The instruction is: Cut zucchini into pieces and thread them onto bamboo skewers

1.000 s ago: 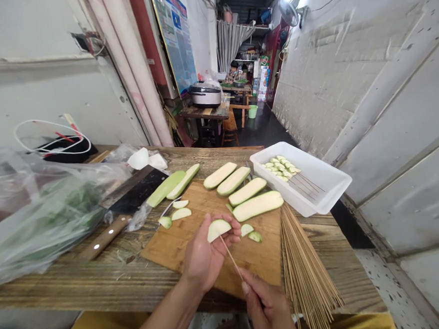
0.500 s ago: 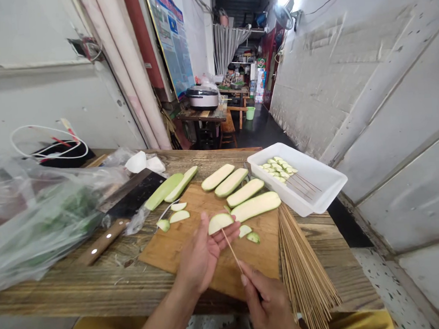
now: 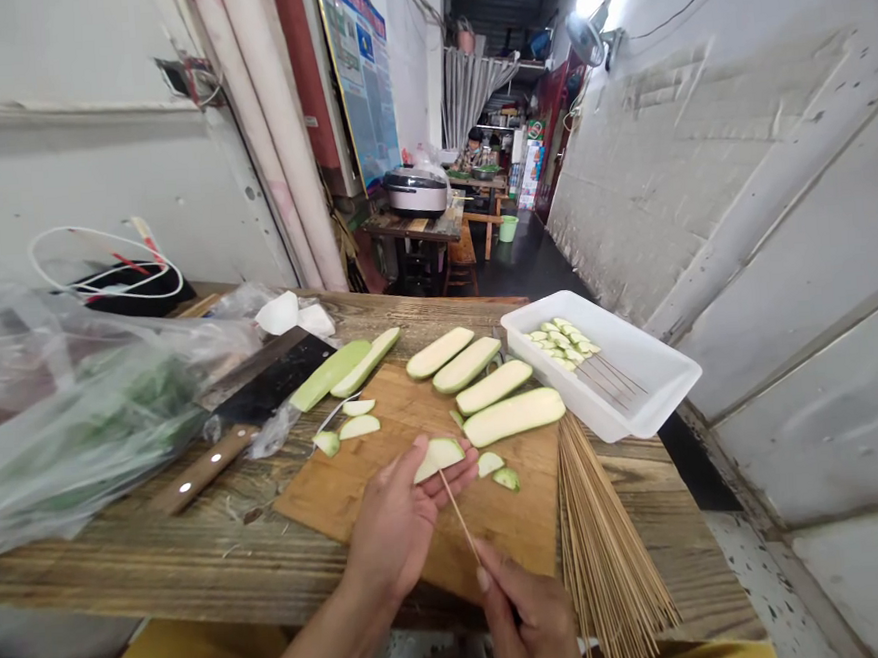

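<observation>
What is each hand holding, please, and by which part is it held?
The left hand cradles a pale slice across its fingers, thumb at one end. The right hand grips a thin skewer by its near part, partly hidden.

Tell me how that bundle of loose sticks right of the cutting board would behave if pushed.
The bundle of sticks would probably fan out, since no tie shows around it. Each stick looks thin and straight, so likely light and fairly stiff. Some might slip off, as a few ends appear to overhang the table's near edge.
</observation>
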Available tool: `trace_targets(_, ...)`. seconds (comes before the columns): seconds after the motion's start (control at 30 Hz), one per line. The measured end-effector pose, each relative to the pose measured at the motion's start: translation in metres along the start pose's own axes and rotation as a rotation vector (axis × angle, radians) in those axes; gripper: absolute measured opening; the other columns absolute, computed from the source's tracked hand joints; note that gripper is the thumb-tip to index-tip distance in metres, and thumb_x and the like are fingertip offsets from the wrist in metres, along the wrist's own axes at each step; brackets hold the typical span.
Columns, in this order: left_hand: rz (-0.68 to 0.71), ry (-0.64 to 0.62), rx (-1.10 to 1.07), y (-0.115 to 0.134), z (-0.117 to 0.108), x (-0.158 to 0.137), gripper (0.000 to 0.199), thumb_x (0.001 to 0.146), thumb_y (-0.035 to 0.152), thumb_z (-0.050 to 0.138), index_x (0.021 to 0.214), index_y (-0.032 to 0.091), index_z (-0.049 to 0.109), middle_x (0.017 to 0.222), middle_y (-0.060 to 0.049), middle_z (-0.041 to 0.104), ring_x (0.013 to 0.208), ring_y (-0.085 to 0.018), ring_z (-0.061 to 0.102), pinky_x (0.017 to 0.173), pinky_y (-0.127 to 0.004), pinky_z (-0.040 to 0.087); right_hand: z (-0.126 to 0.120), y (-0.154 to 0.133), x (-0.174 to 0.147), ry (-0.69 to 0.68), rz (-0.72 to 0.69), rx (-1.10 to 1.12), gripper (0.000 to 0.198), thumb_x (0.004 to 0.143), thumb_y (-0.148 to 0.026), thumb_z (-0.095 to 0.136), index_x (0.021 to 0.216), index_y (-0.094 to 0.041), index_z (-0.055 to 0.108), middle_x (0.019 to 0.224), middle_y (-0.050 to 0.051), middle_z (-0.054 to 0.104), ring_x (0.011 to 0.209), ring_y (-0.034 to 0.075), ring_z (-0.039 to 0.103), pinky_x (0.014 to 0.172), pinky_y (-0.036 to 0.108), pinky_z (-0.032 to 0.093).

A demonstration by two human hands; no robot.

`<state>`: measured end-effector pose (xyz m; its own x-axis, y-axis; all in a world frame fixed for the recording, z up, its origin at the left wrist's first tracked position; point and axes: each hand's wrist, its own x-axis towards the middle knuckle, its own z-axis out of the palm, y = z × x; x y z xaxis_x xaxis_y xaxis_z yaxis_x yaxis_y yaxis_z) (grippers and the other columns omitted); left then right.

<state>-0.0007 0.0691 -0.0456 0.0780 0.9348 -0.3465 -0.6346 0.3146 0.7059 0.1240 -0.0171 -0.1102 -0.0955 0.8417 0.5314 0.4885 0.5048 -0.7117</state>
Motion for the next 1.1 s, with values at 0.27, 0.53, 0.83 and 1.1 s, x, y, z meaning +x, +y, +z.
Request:
trace_targets(0.27,0.040,-0.026,-0.001,-0.003,0.002,-0.002,0.025,0.078,0.030,0.061,0.094,0.012,0.063,0.088,-0.010,0.071,0.083,-0.022,0.068,0.082,-0.038,0.053,-0.002,-0.004,0.003,0.007,0.005,-0.012,0.036,0.085,-0.008,0.048,0.118,-0.012,0.061,0.092,0.011,0.074,0.075,0.016,0.072,0.069,0.020,0.055)
trace_targets(0.53,0.054,0.007,0.010,-0.007,0.003,-0.005,0.023,0.077,0.031,0.063,0.089,0.012,0.065,0.087,-0.009,0.071,0.084,-0.022,0.068,0.081,-0.036,0.054,0.000,-0.007,0.002,0.051,0.006,-0.045,0.035,0.085,-0.009,0.048,0.118,-0.012,0.062,0.089,0.011,0.074,0.072,0.017,0.072,0.067,0.021,0.056)
trace_targets(0.83,-0.027,-0.111,-0.009,-0.015,0.006,-0.012,0.033,0.082,0.039,0.055,0.094,0.010,0.065,0.092,-0.012,0.071,0.092,-0.024,0.065,0.086,-0.038,0.051,-0.003,-0.009,0.016,0.072,0.010,-0.024,0.035,0.088,-0.010,0.045,0.119,-0.011,0.060,0.085,0.010,0.074,0.069,0.016,0.071,0.062,0.020,0.056)
trace_targets(1.1,0.004,-0.130,0.117,-0.016,-0.004,-0.013,0.027,0.076,0.034,0.065,0.093,0.013,0.065,0.095,-0.010,0.070,0.091,-0.022,0.065,0.083,-0.035,0.051,-0.007,-0.012,0.023,0.089,0.042,0.027,0.029,0.090,-0.016,0.047,0.112,-0.012,0.065,0.092,0.012,0.074,0.080,0.018,0.072,0.070,0.021,0.057)
